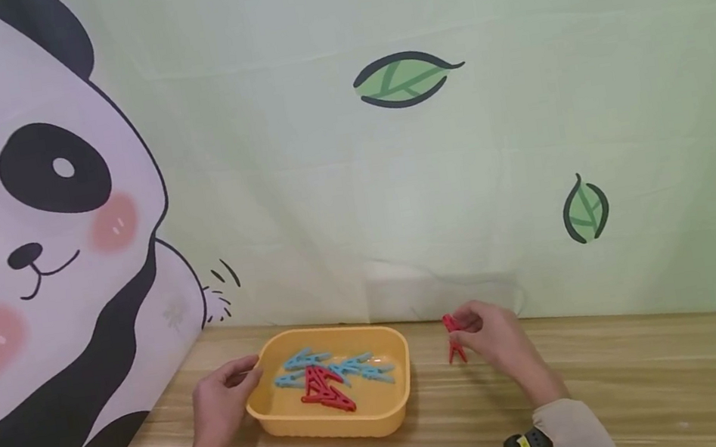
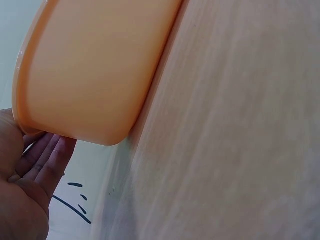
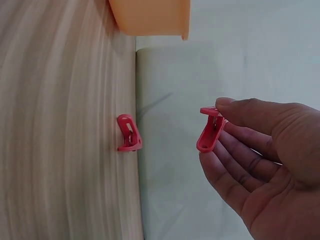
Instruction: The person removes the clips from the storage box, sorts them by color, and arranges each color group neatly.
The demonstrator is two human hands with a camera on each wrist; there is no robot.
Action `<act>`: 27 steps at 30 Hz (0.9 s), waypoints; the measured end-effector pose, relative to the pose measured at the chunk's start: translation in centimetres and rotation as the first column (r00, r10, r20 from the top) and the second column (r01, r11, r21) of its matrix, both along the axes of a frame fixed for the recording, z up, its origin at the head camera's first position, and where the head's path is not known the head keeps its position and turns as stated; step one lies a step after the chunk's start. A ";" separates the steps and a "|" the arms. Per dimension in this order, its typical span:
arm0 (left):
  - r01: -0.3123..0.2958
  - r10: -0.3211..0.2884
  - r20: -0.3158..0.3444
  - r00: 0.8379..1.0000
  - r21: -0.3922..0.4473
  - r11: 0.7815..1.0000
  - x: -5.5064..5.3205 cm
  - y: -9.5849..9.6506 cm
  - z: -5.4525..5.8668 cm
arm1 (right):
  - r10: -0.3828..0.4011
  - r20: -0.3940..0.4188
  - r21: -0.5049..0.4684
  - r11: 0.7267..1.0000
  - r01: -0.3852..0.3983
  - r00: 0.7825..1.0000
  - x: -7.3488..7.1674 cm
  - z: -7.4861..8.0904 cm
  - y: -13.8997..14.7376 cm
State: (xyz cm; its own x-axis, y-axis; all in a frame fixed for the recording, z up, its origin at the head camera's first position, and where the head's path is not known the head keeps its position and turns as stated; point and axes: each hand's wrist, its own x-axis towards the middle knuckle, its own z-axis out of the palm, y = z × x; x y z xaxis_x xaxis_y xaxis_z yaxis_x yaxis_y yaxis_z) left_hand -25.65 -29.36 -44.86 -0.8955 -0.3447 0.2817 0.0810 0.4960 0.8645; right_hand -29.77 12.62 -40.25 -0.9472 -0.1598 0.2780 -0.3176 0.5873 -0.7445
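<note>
My left hand (image 1: 221,403) holds the left rim of a yellow plastic basin (image 1: 332,429), thumb at the rim and fingers against the outer wall in the left wrist view. Blue clothespins (image 1: 304,358) and red clothespins (image 1: 327,392) lie inside it. To the basin's right, my right hand (image 1: 493,334) pinches a red clothespin (image 3: 211,132) between thumb and fingers, above the table. A second red clothespin (image 3: 129,134) rests on the tabletop near that hand; in the head view this clothespin (image 1: 456,352) shows just below the fingers.
The wooden table (image 1: 662,379) ends at a pale green cloth backdrop (image 1: 298,186) with printed leaves. A large printed panda (image 1: 45,244) covers the left side. Each wrist wears a black strap with a small device, such as the right wrist device (image 1: 527,446).
</note>
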 end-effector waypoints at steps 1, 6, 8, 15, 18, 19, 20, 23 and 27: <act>0.001 -0.001 0.000 1.000 0.000 1.000 0.0 0.0 0.0 | 0.000 -0.007 0.003 1.000 0.000 1.000 -0.1 -0.1 0.0; 0.004 -0.004 0.005 1.000 0.004 1.000 0.0 0.0 0.0 | -0.020 -0.012 -0.001 1.000 0.020 1.000 -0.4 -0.6 0.4; 0.004 -0.004 0.009 1.000 0.005 1.000 0.0 0.0 0.1 | -0.039 -0.002 -0.006 0.999 0.039 0.999 -0.6 -0.9 0.7; 0.005 -0.005 0.011 1.000 0.006 1.000 0.0 -0.1 0.1 | -0.100 0.025 0.003 0.995 0.100 0.995 -1.3 -1.6 1.3; 0.002 -0.002 0.017 1.000 0.007 1.000 0.1 -0.1 0.1 | -0.127 0.027 0.015 0.992 0.126 0.992 -1.5 -2.1 1.5; 0.001 -0.001 0.019 1.000 0.007 1.000 0.1 -0.2 0.1 | -0.134 0.028 0.020 0.991 0.134 0.991 -1.5 -2.3 1.6; -0.001 0.001 0.021 1.000 0.006 1.000 0.2 -0.2 0.1 | -0.141 0.031 0.022 0.990 0.141 0.989 -1.5 -2.4 1.6; -0.001 0.001 0.021 1.000 0.010 1.000 0.2 -0.2 0.0 | -0.159 0.043 0.033 0.987 0.158 0.986 -1.7 -3.0 1.8; 0.002 -0.002 0.014 1.000 0.011 1.000 0.1 -0.1 0.0 | -0.178 0.062 0.041 0.984 0.175 0.982 -1.9 -3.7 2.2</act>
State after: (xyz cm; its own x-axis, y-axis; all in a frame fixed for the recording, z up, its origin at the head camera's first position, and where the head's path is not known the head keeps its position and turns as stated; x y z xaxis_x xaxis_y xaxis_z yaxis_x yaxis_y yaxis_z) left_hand -25.57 -29.43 -44.82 -0.9001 -0.3457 0.2652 0.0700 0.4860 0.8711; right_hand -31.69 14.82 -43.93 -0.9772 0.0029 0.2122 -0.1583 0.6561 -0.7379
